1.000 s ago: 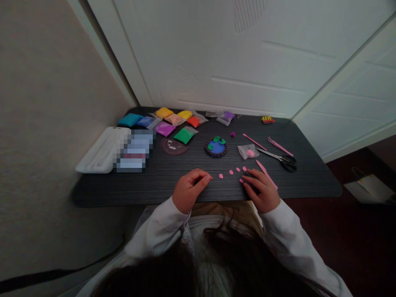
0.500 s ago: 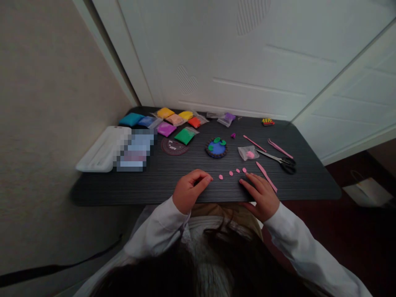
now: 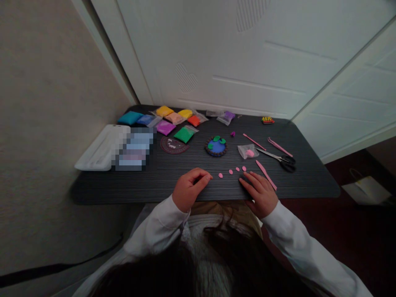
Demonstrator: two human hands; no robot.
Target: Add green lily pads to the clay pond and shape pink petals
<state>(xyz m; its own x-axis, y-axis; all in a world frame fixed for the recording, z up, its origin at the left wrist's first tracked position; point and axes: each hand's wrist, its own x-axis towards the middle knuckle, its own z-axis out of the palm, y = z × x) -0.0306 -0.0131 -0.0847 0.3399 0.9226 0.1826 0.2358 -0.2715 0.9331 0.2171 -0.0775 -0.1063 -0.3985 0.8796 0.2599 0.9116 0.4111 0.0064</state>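
Note:
My left hand (image 3: 191,189) rests at the front of the table with thumb and forefinger pinched together; whether a small piece sits between them I cannot make out. To its right lies a short row of flat pink clay petals (image 3: 230,171). My right hand (image 3: 260,193) is open, fingers stretched over the tabletop just below the row's right end, apparently holding nothing. A pink modelling knife (image 3: 266,175) lies beside its fingers. Behind the petals stands a round blue clay pond (image 3: 216,147) with a brown beaded rim and green leaves on it.
A bag with pink clay (image 3: 248,152), scissors (image 3: 283,160), a pink stick tool (image 3: 254,141) and pink tweezers (image 3: 280,147) lie to the right. Several clay packets (image 3: 185,133) and a protractor (image 3: 173,145) are at left, near a white tray (image 3: 103,148) and a blurred-out screen (image 3: 134,150).
My right hand has shifted slightly, its thumb drawing in nearer the fingers. My left hand keeps its pinch. The view has tilted a little; the petals stay in place.

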